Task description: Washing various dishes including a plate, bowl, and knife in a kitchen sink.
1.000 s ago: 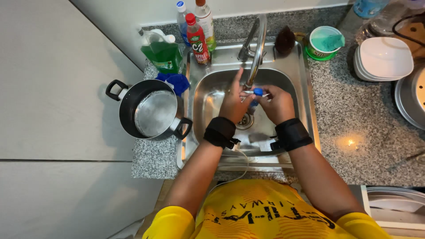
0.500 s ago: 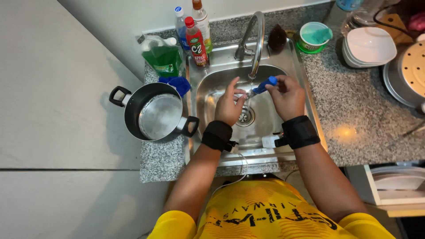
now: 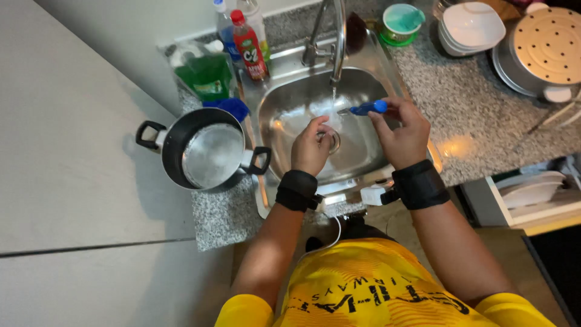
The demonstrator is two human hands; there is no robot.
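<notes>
A speckled grey granite countertop (image 3: pixel 484 115) runs along a plain pale wall (image 3: pixel 121 36) and holds an inset stainless steel sink (image 3: pixel 290 103) with a chrome faucet (image 3: pixel 336 30) at its rear edge. Left of the counter stands a large flat off-white surface (image 3: pixel 72 181) crossed by one dark horizontal seam. At lower right, a pale open shelf unit (image 3: pixel 532 206) sits below counter level. A bright light reflection (image 3: pixel 454 145) marks the granite beside the sink.

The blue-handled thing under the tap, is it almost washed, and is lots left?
Done: white bowls sit stacked on the counter. In hand: the right hand holds the blue-handled utensil under the running faucet; the left hand holds something small and clear. Left: the black pot waits beside the sink.
</notes>
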